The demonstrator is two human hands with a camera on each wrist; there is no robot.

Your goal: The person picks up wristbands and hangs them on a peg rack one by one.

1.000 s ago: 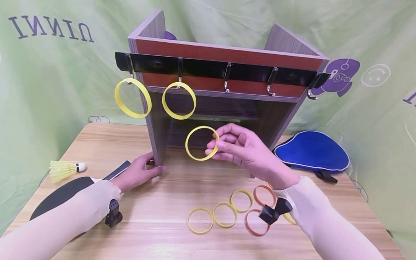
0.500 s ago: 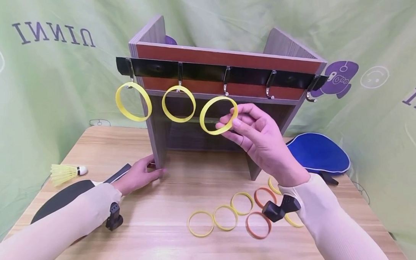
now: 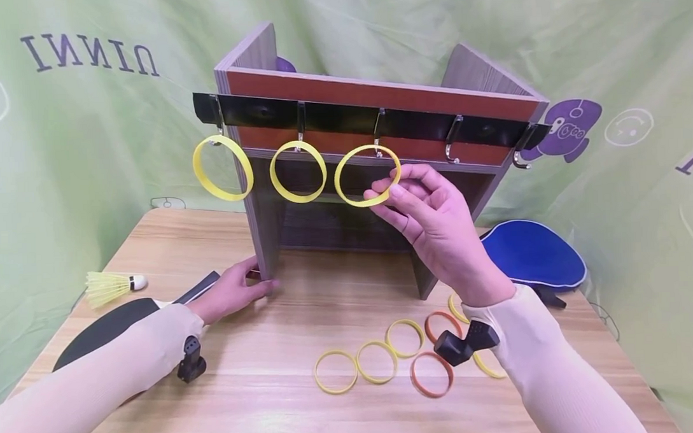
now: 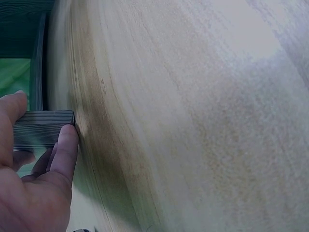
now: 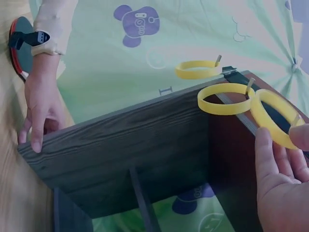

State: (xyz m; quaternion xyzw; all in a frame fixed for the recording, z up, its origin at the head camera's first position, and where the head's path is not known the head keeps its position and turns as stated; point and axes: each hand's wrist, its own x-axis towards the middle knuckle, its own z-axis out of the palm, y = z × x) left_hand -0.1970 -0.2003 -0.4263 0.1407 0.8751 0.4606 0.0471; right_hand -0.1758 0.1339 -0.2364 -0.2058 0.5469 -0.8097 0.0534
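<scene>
My right hand (image 3: 432, 220) pinches a yellow wristband (image 3: 341, 190) by its lower right side. The band's top edge overlaps the tip of the third hook (image 3: 381, 126) in the head view; whether it is over the hook I cannot tell. Two more yellow bands, one at the far left (image 3: 200, 174) and one beside it (image 3: 274, 177), hang from the first two hooks of a black rail (image 3: 337, 118). At the foot of the wooden shelf (image 3: 259, 213), my left hand (image 3: 231, 292) grips the left side panel (image 4: 43, 126), with fingers on both faces.
Loose yellow bands (image 3: 337, 391) and orange bands (image 3: 433, 393) lie on the table (image 3: 261, 398) in front of the shelf. A shuttlecock (image 3: 111, 286) and a table tennis bat (image 3: 106, 327) lie at the left. At the right is a blue bat case (image 3: 531, 254).
My right hand has lifted the yellow wristband up and to the right, from below the rail to the third hook. My left hand stays at the side panel.
</scene>
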